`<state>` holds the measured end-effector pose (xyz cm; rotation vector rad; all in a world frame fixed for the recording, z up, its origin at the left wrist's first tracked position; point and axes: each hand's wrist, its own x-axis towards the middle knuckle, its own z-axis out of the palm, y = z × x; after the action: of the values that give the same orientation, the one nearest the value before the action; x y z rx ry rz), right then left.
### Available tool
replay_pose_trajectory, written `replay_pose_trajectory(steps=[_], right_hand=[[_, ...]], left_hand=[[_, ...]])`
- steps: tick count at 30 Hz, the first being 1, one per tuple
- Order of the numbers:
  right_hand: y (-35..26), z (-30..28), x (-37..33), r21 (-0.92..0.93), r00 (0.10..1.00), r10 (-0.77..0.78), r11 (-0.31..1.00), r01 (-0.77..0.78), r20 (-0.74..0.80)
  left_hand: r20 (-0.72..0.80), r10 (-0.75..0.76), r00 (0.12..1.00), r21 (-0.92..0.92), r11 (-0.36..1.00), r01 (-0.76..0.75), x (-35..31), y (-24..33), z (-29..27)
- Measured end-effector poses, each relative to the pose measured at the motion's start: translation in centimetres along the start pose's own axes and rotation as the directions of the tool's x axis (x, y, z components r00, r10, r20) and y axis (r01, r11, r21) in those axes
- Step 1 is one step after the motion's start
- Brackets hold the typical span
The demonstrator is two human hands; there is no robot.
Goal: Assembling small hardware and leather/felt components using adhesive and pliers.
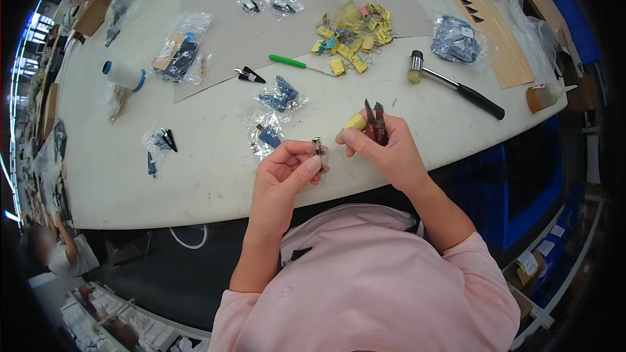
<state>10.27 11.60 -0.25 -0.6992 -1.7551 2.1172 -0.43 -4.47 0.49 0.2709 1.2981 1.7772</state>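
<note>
My left hand [287, 173] is closed, pinching a small shiny metal piece [317, 145] between thumb and fingers; its exact kind is too small to tell. A short gap to the right, my right hand [388, 150] is closed around a yellow binder clip [355, 122] and a pair of dark thread snips [376, 120], whose blades point away from me. Both hands are just above the near edge of the white table [130, 189]. Beyond my left hand lie blue pieces in a clear bag [268, 135].
At the back is a pile of yellow binder clips [358, 39], with a green-handled tool [287, 60] beside it. A hammer [456, 85], bagged blue pieces [454, 40] and an amber bottle [544, 96] lie right. A white roll [124, 75] stands left. Another person [68, 254] is far left.
</note>
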Motion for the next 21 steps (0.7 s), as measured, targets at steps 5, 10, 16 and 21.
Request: replay_pose_trajectory(steps=[5, 10, 16, 21], right_hand=[[0.1, 1.2, -0.5, 0.034, 0.997, -0.035, 0.999, 0.033, 0.073], [0.4, 1.9, -0.4, -0.006, 0.994, -0.034, 0.999, 0.035, 0.107], [0.2, 2.1, -0.6, 0.012, 0.991, 0.071, 0.997, -0.073, 0.110], [-0.1, 0.8, 0.0, 0.101, 0.968, 0.230, 0.966, -0.240, 0.099]], left_hand=[[-0.011, 0.034, 0.999, 0.023, 0.999, -0.034, 0.1, -0.4, 0.2], [-0.063, 0.226, 0.972, 0.222, 0.953, -0.207, 0.1, -1.3, 0.6], [-0.357, 0.364, 0.860, 0.344, 0.907, -0.241, 1.6, -1.4, -0.1], [-0.166, 0.284, 0.944, 0.252, 0.938, -0.238, 0.6, -0.4, -1.1]])
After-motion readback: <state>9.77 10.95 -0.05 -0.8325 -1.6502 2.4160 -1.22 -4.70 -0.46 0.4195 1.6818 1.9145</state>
